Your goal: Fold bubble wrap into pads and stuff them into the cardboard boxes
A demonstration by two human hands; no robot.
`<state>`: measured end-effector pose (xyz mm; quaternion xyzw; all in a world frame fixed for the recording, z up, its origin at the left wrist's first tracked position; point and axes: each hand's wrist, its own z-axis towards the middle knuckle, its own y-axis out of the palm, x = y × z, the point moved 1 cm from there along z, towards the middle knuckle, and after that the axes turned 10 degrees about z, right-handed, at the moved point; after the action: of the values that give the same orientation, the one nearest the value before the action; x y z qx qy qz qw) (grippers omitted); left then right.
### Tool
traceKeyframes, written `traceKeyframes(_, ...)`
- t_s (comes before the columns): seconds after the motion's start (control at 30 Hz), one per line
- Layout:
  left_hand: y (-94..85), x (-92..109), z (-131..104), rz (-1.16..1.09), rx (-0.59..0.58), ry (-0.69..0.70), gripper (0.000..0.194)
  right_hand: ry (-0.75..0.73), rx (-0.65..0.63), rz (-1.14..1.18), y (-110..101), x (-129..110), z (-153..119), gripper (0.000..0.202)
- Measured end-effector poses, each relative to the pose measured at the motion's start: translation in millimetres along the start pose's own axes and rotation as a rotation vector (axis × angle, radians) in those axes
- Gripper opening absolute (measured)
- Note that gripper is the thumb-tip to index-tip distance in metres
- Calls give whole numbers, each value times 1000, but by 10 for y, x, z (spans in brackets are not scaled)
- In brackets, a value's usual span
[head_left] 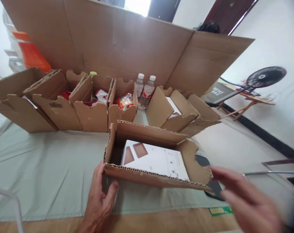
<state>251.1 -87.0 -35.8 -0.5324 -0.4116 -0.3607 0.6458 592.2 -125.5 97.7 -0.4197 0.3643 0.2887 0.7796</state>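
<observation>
An open cardboard box (147, 179) lies lengthwise across the front middle of the cloth, with a white carton (154, 160) inside it. My left hand (100, 197) is at the box's left end, fingers against its corner and thumb apart below the near wall. At the right end, my right hand (246, 197) is blurred, with thumb and fingers spread and the fingertips near the box's corner. Nothing shows between its fingers. A dark flat object (216, 189) lies partly hidden beneath the right end of the box.
Several cardboard bins stand behind, one holding colourful packets (125, 101). Two clear bottles (147, 92) stand between bins. A tall cardboard panel (127, 42) rises at the back. An orange object (34, 55) is at left, a black fan (265, 77) at right.
</observation>
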Motion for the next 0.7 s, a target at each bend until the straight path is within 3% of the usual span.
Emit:
traceKeyframes(0.07, -1, 29, -34, 22, 13, 6, 59, 85, -112, -47, 163, 314, -311, 48)
traceKeyframes(0.17, 15, 30, -110, 42, 13, -5, 54, 155, -274, -90, 606, 417, -525, 56)
traceKeyframes(0.23, 38, 22, -140, 44, -6, 3, 53, 178, -304, -64, 826, 357, -463, 50)
traceKeyframes(0.33, 105, 84, -65, 30, -25, 42, 53, 158, -274, -37, 957, 295, -166, 42)
traceKeyframes(0.5, 260, 379, 393, -10, -77, 74, 62, 143, -225, 5, 1053, 405, 294, 40)
traceKeyframes(0.6, 287, 458, 632, 28, -169, 70, 59, 195, -231, 21, 1138, 524, 311, 40)
traceKeyframes(0.7, 274, 434, 730, 5, -164, 123, 49, 211, -232, 51, 1189, 614, 252, 39)
